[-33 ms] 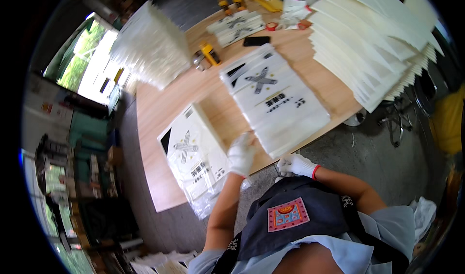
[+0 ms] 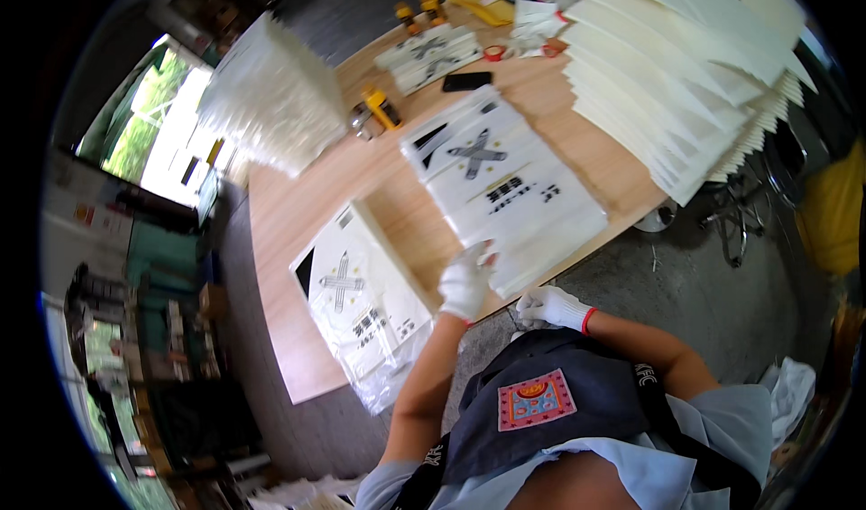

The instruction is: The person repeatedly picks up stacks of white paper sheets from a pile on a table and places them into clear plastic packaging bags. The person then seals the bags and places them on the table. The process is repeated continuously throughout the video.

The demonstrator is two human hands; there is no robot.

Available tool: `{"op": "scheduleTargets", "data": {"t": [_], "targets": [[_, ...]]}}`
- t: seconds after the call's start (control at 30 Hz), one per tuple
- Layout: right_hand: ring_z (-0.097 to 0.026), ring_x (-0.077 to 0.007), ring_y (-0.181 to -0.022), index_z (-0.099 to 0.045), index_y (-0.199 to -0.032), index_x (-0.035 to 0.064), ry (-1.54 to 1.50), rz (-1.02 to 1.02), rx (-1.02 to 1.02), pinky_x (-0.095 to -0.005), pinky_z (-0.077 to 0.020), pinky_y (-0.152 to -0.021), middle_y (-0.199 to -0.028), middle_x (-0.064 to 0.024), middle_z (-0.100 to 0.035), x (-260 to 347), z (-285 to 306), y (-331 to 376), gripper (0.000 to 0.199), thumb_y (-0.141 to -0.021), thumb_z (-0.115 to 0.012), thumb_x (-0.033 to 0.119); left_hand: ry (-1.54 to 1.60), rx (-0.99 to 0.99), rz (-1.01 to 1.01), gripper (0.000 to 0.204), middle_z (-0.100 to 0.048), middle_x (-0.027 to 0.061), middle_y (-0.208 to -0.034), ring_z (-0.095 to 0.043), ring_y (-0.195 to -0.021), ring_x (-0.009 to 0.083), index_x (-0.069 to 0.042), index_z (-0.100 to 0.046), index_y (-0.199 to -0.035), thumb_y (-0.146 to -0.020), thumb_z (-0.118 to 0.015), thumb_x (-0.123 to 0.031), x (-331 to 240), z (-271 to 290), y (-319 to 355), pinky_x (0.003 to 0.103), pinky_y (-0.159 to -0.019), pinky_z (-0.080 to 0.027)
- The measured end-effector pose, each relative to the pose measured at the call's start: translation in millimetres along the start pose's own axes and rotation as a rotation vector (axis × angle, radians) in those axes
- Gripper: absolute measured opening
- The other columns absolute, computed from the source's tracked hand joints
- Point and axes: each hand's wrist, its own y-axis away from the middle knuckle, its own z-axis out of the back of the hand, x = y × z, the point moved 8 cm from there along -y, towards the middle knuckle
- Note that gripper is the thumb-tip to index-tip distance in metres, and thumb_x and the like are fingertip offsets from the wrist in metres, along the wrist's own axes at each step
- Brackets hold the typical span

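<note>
Head view: the gloved left hand (image 2: 465, 284) rests on the near edge of a stack of white printed bags (image 2: 505, 185) at the middle of the wooden table (image 2: 298, 230), fingers curled onto the stack's lower corner, pinching it as far as can be told. The gloved right hand (image 2: 552, 307), at four o'clock from the left, hangs just off the table edge, fingers loosely bent, holding nothing visible. A second bag pile (image 2: 356, 303) lies at nine o'clock. Fanned cream sheets (image 2: 686, 86) spread at two o'clock; a black phone (image 2: 466, 81) lies at twelve.

Far tabletop clutter (image 2: 532, 23) indistinct
</note>
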Motion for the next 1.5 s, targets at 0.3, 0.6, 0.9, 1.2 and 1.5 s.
{"op": "scheduleTargets", "data": {"t": [0.3, 0.6, 0.9, 1.2, 1.5], "targets": [[-0.061, -0.0129, -0.067, -0.059, -0.098, 0.0026, -0.203, 0.061, -0.196, -0.0250, -0.0502, -0.060, -0.081, -0.0069, -0.065, -22, 45, 39, 0.021, -0.089, -0.059, 0.022, -0.298, 0.277, -0.144, 0.021, -0.062, 0.0131, -0.096, -0.056, -0.092, 0.0333, -0.011, -0.064, -0.084, -0.080, -0.057, -0.030, -27, -113, -70, 0.042, -0.082, -0.044], [-0.063, -0.0174, -0.071, -0.063, -0.098, 0.0029, -0.009, 0.227, -0.645, -0.0323, -0.0510, -0.064, -0.081, -0.0083, -0.065, 37, 145, -46, 0.044, -0.089, -0.054, 0.045, -0.125, 0.212, -0.224, 0.025, -0.062, 0.0163, -0.088, -0.060, -0.083, 0.0324, -0.006, -0.063, -0.088, -0.089, -0.048, -0.027, -59, -75, -85, 0.041, -0.076, -0.045], [-0.064, -0.0298, -0.072, -0.064, -0.098, 0.0046, 0.527, -0.191, -0.376, -0.0392, -0.0504, -0.065, -0.078, -0.0152, -0.066, 47, 153, -8, 0.054, -0.084, -0.051, 0.055, 0.922, 0.233, 0.001, 0.032, -0.063, 0.0125, -0.102, -0.049, -0.055, 0.0086, -0.006, -0.046, -0.120, -0.089, -0.044, 0.000, -101, 30, -119, 0.021, -0.058, -0.045], [-0.054, -0.0301, -0.106, -0.060, -0.107, 0.0070, 1.015, 0.498, -0.541, -0.0425, -0.0421, -0.092, -0.119, -0.0162, -0.055, 136, 117, -61, 0.031, -0.090, -0.043, 0.025, 0.391, 0.255, -0.199, 0.024, -0.068, 0.0014, -0.095, -0.046, -0.058, 0.0021, -0.006, -0.055, -0.114, -0.091, -0.049, -0.005, -186, 9, -84, 0.018, -0.049, -0.037], [-0.062, -0.0290, -0.091, -0.062, -0.109, 0.0082, 0.958, 0.813, -0.311, -0.0391, -0.0479, -0.079, -0.096, -0.0085, -0.066, 255, 137, 161, 0.032, -0.089, -0.054, 0.032, -0.567, -0.006, -0.473, 0.052, -0.061, 0.0112, -0.104, -0.056, -0.096, 0.0308, -0.014, -0.053, -0.121, -0.076, -0.070, -0.034, -215, 42, -62, 0.043, -0.083, -0.044]]}}
